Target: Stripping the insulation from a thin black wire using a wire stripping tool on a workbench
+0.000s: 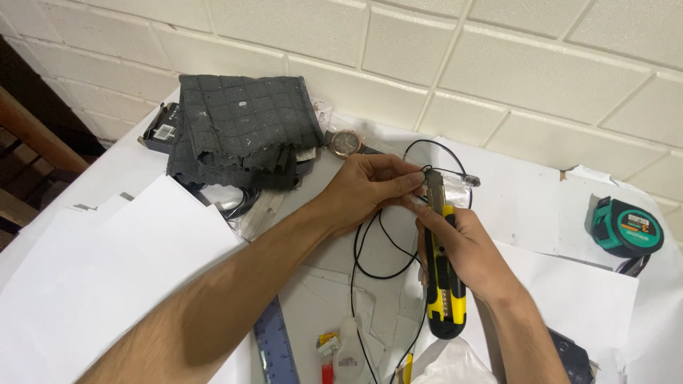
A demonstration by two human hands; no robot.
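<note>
— Cut yet?
— Doesn't look so. At frame centre the left hand (370, 186) pinches the thin black cord (370, 249); the right hand (466, 245) grips the yellow utility knife (445, 284), blade at the cord, which looks unsevered.
</note>
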